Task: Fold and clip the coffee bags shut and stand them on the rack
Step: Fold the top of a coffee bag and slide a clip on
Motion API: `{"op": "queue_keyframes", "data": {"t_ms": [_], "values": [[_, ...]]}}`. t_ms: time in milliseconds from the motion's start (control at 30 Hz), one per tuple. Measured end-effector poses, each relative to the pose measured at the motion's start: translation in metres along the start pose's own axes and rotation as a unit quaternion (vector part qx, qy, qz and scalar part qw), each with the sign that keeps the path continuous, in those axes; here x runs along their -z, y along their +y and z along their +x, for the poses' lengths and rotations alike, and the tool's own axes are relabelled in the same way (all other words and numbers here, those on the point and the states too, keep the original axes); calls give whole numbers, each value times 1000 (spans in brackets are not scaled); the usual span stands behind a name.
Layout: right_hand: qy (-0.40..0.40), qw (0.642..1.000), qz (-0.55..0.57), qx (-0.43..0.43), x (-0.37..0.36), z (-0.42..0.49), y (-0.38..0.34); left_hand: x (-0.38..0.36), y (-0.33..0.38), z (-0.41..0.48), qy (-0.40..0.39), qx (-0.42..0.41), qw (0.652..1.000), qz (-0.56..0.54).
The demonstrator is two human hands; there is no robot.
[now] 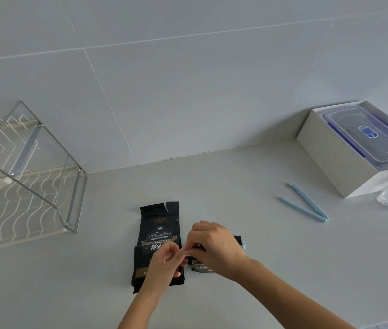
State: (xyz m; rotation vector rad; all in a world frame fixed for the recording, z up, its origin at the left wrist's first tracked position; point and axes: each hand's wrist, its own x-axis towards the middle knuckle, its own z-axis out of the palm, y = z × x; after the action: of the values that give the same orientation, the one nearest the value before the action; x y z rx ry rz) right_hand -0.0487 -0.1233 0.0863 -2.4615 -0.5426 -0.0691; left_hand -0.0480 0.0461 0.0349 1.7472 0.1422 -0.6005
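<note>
At the left edge of the worktop sits the wire rack (24, 186), with no bag on it yet. Near the front edge, one black coffee bag (159, 231) lies flat with its long side pointing toward the wall, and the left hand (164, 262) rests over its lower part, fingers pinching at the top of a second bag (202, 267). The right hand (212, 248) covers that second bag and is curled shut on its folded top where a blue clip (243, 245) peeks out, while a spare blue clip (307, 203) lies open, well apart to the right, so the right hand is nearer to it.
</note>
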Motion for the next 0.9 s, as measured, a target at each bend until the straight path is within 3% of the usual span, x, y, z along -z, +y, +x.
{"op": "queue_keyframes", "data": {"t_ms": [133, 333, 533, 733, 900], "values": [[-32, 999, -43, -9, -1, 3, 5, 2, -1, 2, -41, 36, 998, -23], [-20, 998, -56, 5, -2, -7, 12, -4, -2, -2, -74, 0, 994, -83], [15, 999, -39, 21, -4, -14, 6, -12, -7, -7, -30, -24, 993, -110], [-9, 999, -20, 23, 7, -5, 15, -12, 5, -2, -33, -51, 995, -80], [-10, 999, 20, -45, 39, -2, 37, -10, 9, 2, 25, -43, 998, -50]]}}
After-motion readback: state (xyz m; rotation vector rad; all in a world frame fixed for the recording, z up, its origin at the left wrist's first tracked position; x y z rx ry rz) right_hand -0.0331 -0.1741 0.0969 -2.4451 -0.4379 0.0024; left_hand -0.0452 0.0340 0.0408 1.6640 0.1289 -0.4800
